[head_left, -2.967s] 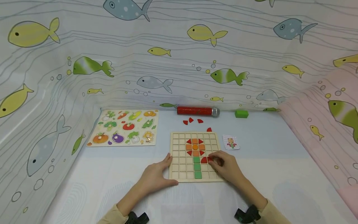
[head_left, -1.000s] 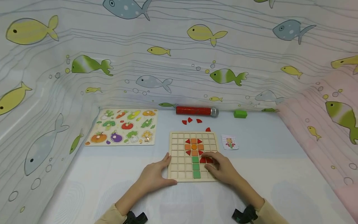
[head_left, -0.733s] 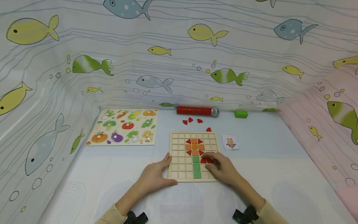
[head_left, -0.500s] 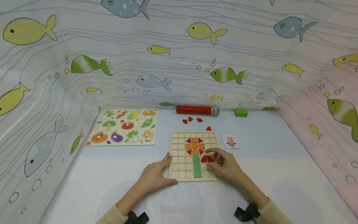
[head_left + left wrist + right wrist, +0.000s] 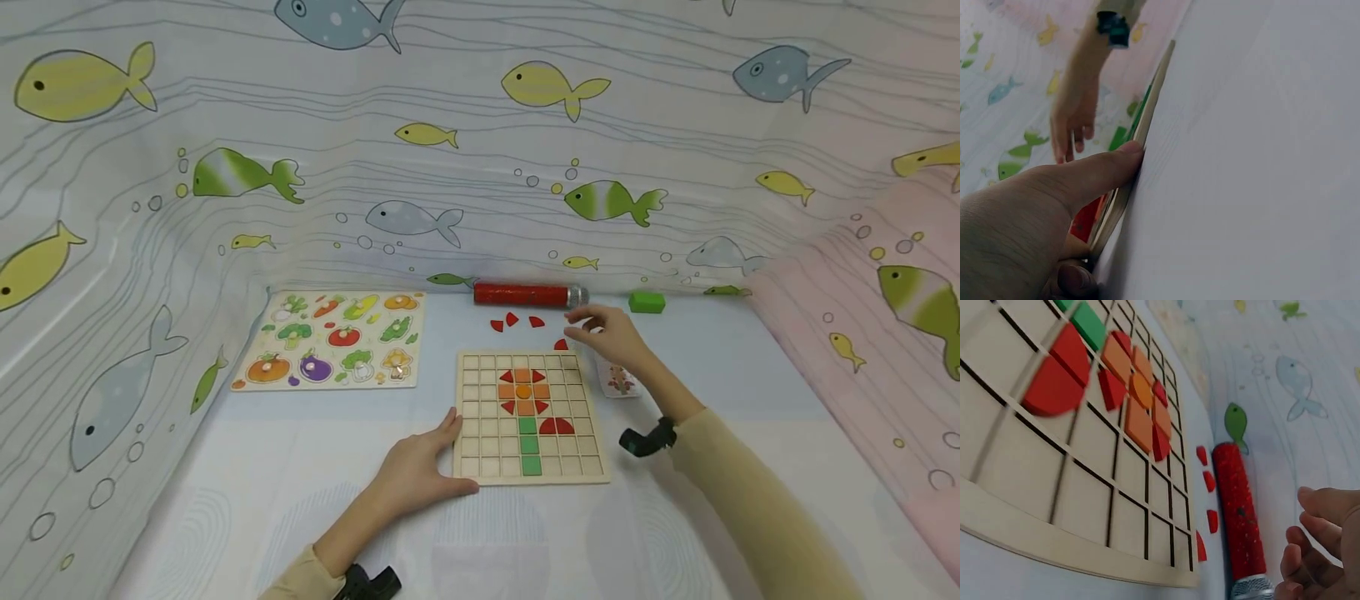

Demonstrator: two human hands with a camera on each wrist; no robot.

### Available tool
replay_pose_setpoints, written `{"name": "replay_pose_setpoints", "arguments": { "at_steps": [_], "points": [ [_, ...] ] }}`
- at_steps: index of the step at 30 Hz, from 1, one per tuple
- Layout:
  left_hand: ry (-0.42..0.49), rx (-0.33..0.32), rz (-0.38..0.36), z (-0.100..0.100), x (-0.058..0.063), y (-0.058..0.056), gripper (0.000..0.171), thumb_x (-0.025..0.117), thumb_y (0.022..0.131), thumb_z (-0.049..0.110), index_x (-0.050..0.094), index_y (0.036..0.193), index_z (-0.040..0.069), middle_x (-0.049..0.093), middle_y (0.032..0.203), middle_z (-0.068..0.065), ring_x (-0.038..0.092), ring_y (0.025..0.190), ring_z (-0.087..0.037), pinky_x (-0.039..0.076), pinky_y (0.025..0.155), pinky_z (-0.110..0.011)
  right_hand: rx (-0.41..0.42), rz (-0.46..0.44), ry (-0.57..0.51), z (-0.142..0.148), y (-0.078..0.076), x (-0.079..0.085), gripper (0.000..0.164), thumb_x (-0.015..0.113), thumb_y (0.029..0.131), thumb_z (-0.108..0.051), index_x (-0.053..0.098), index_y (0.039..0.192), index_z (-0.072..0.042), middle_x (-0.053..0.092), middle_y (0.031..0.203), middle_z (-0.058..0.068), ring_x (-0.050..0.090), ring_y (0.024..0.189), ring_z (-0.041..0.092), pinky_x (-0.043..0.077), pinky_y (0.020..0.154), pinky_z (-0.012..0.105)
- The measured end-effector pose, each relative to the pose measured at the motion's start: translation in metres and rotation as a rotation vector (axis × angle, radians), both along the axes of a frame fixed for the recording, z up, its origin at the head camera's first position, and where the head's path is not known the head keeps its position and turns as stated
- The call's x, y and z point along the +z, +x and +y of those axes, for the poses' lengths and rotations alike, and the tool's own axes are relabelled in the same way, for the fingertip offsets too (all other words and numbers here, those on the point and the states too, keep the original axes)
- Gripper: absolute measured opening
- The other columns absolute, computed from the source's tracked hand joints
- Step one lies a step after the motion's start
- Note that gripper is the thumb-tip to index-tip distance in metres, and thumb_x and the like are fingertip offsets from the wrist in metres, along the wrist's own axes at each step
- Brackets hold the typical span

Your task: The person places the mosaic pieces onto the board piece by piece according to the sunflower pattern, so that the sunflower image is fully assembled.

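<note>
My left hand (image 5: 412,475) holds the near left corner of a wooden grid board (image 5: 480,450), thumb along the front edge and fingers at the left side. On the board, a column of green squares (image 5: 529,445) stands below orange squares (image 5: 522,376) with small red pieces around an orange round piece (image 5: 522,391). Two red quarter-round pieces (image 5: 557,427) sit side by side right of the green column. Above a loose red quarter-round piece (image 5: 561,344) behind the board hovers my right hand (image 5: 611,337), fingers loosely bent and holding nothing. In the right wrist view, its fingertips (image 5: 1307,499) are apart.
Several loose red pieces (image 5: 512,319) lie before a red microphone-like tube (image 5: 521,295). A green block (image 5: 647,302) stands at the back right. A pattern card (image 5: 619,383), partly under my right wrist, lies beside the board. A vegetable puzzle board (image 5: 330,342) lies left.
My right hand has let go of the red quarter-round piece, leaving it beside another on the board, and moved up and away to the back edge. The left hand has stayed.
</note>
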State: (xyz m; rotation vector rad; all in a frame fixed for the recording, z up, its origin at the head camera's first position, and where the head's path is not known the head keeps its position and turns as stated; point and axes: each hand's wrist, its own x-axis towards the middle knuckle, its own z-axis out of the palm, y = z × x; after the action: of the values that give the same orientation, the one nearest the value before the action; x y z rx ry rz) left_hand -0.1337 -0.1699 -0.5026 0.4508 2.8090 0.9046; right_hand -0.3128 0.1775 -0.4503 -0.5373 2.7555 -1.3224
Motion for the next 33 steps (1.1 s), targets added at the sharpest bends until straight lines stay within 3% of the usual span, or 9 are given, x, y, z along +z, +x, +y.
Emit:
{"name": "replay_pose_setpoints", "arguments": {
  "at_steps": [5, 10, 12, 20, 24, 29, 33],
  "points": [
    [-0.004, -0.002, 0.013, 0.0, -0.001, -0.001, 0.104, 0.09, 0.076, 0.057, 0.051, 0.156, 0.003, 0.043, 0.166, -0.01, 0.059, 0.139, -0.036, 0.052, 0.108, -0.055, -0.025, -0.081, 0.096, -0.009, -0.037, 0.0, 0.042, 0.073, 0.101, -0.024, 0.07, 0.134, 0.001, 0.071, 0.127, 0.019, 0.065, 0.111, 0.034, 0.053, 0.093, 0.042],
    [-0.012, -0.005, 0.018, -0.001, -0.003, -0.001, 0.104, 0.09, 0.076, 0.058, 0.051, 0.156, 0.004, 0.043, 0.166, -0.009, 0.06, 0.138, -0.035, 0.052, 0.108, -0.055, 0.001, -0.082, 0.139, -0.021, -0.054, -0.012, 0.041, 0.077, 0.097, -0.02, 0.071, 0.131, 0.003, 0.073, 0.123, 0.02, 0.065, 0.107, 0.034, 0.053, 0.086, 0.039],
    [-0.01, -0.006, 0.019, -0.002, -0.003, -0.001, 0.104, 0.09, 0.076, 0.058, 0.051, 0.157, 0.004, 0.043, 0.166, -0.009, 0.059, 0.139, -0.035, 0.052, 0.108, -0.055, 0.019, -0.086, 0.16, -0.026, -0.059, -0.019, 0.042, 0.078, 0.096, -0.02, 0.071, 0.131, 0.002, 0.073, 0.124, 0.02, 0.066, 0.109, 0.035, 0.056, 0.089, 0.041],
    [0.005, -0.008, 0.01, -0.002, -0.003, -0.001, 0.104, 0.09, 0.076, 0.056, 0.05, 0.157, 0.004, 0.042, 0.166, -0.009, 0.059, 0.139, -0.036, 0.051, 0.108, -0.056, 0.01, -0.114, 0.227, -0.041, -0.064, -0.036, 0.042, 0.075, 0.098, -0.02, 0.068, 0.133, 0.004, 0.069, 0.132, 0.023, 0.064, 0.125, 0.04, 0.053, 0.108, 0.05],
    [0.013, -0.006, 0.0, -0.002, -0.003, -0.001, 0.104, 0.09, 0.076, 0.055, 0.05, 0.157, 0.004, 0.042, 0.167, -0.008, 0.058, 0.14, -0.036, 0.051, 0.109, -0.057, 0.011, -0.082, 0.248, -0.046, -0.064, -0.038, 0.041, 0.075, 0.099, -0.018, 0.068, 0.133, 0.003, 0.069, 0.125, 0.021, 0.064, 0.117, 0.035, 0.054, 0.102, 0.047],
    [0.018, -0.01, 0.001, -0.002, -0.003, -0.001, 0.104, 0.09, 0.077, 0.056, 0.05, 0.157, 0.004, 0.042, 0.167, -0.009, 0.058, 0.14, -0.037, 0.051, 0.109, -0.057, 0.041, -0.064, 0.223, -0.05, -0.063, -0.035, 0.044, 0.077, 0.098, -0.018, 0.066, 0.134, 0.004, 0.074, 0.113, 0.019, 0.069, 0.1, 0.031, 0.057, 0.085, 0.04],
    [0.012, -0.009, 0.011, -0.002, -0.002, -0.001, 0.104, 0.09, 0.076, 0.056, 0.05, 0.157, 0.004, 0.042, 0.166, -0.009, 0.058, 0.14, -0.036, 0.051, 0.109, -0.056, 0.047, -0.075, 0.206, -0.053, -0.064, -0.033, 0.043, 0.075, 0.098, -0.015, 0.066, 0.135, 0.004, 0.073, 0.115, 0.02, 0.07, 0.101, 0.032, 0.057, 0.084, 0.041]
  ]
}}
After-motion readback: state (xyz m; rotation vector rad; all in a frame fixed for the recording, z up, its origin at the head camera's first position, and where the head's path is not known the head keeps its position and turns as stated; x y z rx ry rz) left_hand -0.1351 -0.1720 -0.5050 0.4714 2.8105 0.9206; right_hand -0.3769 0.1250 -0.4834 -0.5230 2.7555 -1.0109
